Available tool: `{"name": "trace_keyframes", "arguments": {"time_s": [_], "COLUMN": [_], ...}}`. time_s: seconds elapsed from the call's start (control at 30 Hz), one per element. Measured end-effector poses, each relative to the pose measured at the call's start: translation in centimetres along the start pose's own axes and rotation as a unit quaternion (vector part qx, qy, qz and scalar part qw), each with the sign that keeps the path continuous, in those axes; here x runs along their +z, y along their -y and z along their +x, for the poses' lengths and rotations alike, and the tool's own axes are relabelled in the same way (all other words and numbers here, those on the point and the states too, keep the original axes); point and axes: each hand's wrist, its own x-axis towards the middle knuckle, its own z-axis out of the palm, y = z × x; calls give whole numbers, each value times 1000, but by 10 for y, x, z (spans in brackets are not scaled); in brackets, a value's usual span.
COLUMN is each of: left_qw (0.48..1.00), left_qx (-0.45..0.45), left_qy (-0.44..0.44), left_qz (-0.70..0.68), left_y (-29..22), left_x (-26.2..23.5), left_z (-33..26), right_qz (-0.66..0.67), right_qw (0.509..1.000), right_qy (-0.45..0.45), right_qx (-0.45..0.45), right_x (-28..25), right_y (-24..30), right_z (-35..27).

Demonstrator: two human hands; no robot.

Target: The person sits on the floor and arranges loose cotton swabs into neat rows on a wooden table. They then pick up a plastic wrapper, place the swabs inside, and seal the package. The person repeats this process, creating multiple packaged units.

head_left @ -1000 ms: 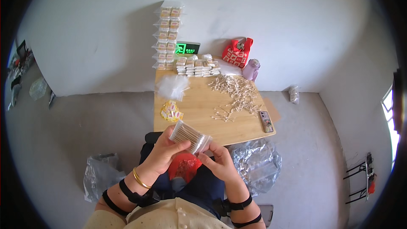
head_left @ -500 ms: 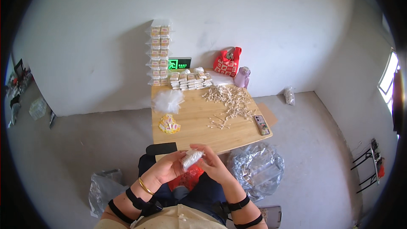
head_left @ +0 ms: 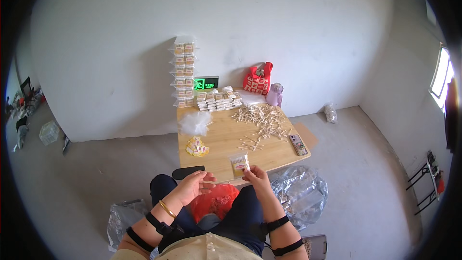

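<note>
A small clear packet of cotton swabs (head_left: 239, 165) with a yellow label is upright over the table's near edge. My right hand (head_left: 258, 181) pinches it by its lower right corner. To the left, my left hand (head_left: 194, 186) is off the packet, its fingers stretched toward the right and apart. Loose cotton swabs (head_left: 263, 119) lie in a heap on the right of the table. On the left are a pile of yellow-and-white labels (head_left: 198, 147) and a spread of clear plastic bags (head_left: 194, 123).
Filled packets (head_left: 219, 101) are piled at the table's back, beside a tall stack of bagged packets (head_left: 184, 74). A red bag (head_left: 257, 84), purple jug (head_left: 275, 95) and phone (head_left: 298, 145) sit along the right. Large plastic bags (head_left: 301, 195) rest on the floor.
The packet has moved up and right, turning from lying between both hands to upright in my right hand. My left hand has let go of it. The view has tilted slightly upward.
</note>
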Motion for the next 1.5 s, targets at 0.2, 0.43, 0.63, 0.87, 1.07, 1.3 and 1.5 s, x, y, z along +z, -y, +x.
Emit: {"name": "trace_keyframes", "arguments": {"time_s": [0.2, 0.43, 0.63, 0.87, 1.07, 1.3, 1.5], "left_qw": [995, 979, 934, 948, 957, 935, 945], "left_qx": [-24, -65, -25, -210, -191, -89, -77], "left_qy": [-86, -152, -155, -88, -41, -80, -86], "left_qz": [34, 115, 321, 223, 215, 334, 307], "left_y": [13, 29, 82, 68, 79, 86, 88], "left_x": [-41, -73, -155, -165, -170, -161, -162], "left_z": [25, 71, 107, 126, 119, 112, 111], "right_qz": [57, 34, 37, 13, -56, -53, -211], "right_qw": [997, 993, 992, 994, 978, 978, 956], "right_qy": [-40, -100, -110, -103, -200, -197, -173], "right_qx": [23, 48, 57, 40, 24, -49, -106], "right_x": [-21, -12, 31, 53, 69, 94, 94], "right_y": [-24, -19, -19, -33, -58, -74, -123], "right_z": [35, 111, 232, 405, 531, 551, 522]}}
